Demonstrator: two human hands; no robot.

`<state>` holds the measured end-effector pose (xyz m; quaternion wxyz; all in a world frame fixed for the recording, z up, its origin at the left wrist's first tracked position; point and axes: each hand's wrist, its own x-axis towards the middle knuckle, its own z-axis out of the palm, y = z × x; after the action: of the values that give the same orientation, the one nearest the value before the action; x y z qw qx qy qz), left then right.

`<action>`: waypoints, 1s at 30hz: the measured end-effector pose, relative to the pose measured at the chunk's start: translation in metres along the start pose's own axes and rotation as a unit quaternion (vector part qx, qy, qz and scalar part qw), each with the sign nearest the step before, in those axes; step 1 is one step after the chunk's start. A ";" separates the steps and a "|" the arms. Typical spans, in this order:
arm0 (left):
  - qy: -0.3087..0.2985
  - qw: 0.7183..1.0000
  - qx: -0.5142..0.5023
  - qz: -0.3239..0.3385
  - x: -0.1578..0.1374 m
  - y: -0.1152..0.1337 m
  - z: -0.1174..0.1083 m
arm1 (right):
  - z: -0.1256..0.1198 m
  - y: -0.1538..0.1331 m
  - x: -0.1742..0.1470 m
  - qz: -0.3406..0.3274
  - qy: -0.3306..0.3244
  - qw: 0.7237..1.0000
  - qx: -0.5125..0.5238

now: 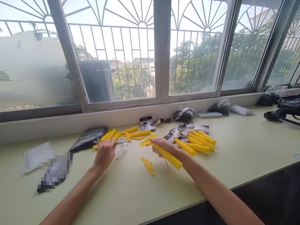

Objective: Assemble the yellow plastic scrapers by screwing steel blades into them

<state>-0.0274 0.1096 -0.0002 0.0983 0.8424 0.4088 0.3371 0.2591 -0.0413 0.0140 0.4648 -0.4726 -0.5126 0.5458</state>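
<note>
My right hand (pixel 160 146) is closed around a yellow tube-shaped plastic handle (pixel 169 157) with a flat, open-framed yellow head (pixel 148 140). A thin metal rod (pixel 166 164) sticks down below that hand; how it is held is hidden. My left hand (pixel 106 152) is curled down beside a small shiny flat piece (pixel 120 148) and several tiny metal bits. Its fingertips are mostly hidden, and I cannot make out what they hold. A loose yellow flat part (pixel 147 166) lies on the table between my hands.
Several yellow handles (pixel 200 140) lie on printed cards (pixel 172 135) to the right. More yellow parts (pixel 128 133) lie behind my left hand, beside a black plastic bag (pixel 88 138). A white packet (pixel 38 156) sits left. Bagged items (pixel 184 114) line the windowsill wall. The table's front edge (pixel 185 207) is near.
</note>
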 end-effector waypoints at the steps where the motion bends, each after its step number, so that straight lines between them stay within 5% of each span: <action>1: 0.014 0.999 -0.047 -0.013 -0.001 0.003 0.001 | -0.001 -0.003 -0.003 -0.018 0.006 1.000 -0.017; 4: 0.009 0.979 -0.192 -0.062 -0.010 0.017 0.010 | -0.003 -0.010 -0.010 -0.064 0.011 0.996 -0.066; 9: -0.117 0.918 -0.369 -0.085 -0.032 0.052 0.029 | 0.002 -0.006 -0.006 -0.104 -0.011 0.986 -0.133; 13: -0.247 0.874 -0.415 -0.054 -0.042 0.069 0.030 | 0.008 0.002 0.000 -0.118 -0.024 0.979 -0.168; 16: -0.286 0.860 -0.420 -0.042 -0.042 0.069 0.027 | 0.010 0.005 0.001 -0.122 -0.026 0.977 -0.172; 25: -0.220 0.850 -0.463 -0.122 -0.040 0.064 0.025 | 0.004 -0.006 -0.008 -0.124 0.003 0.977 -0.175; 30: -0.135 0.846 -0.491 -0.154 -0.042 0.064 0.028 | 0.007 0.002 -0.003 -0.097 -0.057 0.969 -0.219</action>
<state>0.0123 0.0402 -0.0139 0.6044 0.6472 0.2971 0.3571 0.2529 -0.0452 0.0118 0.3704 -0.4791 -0.6889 0.3983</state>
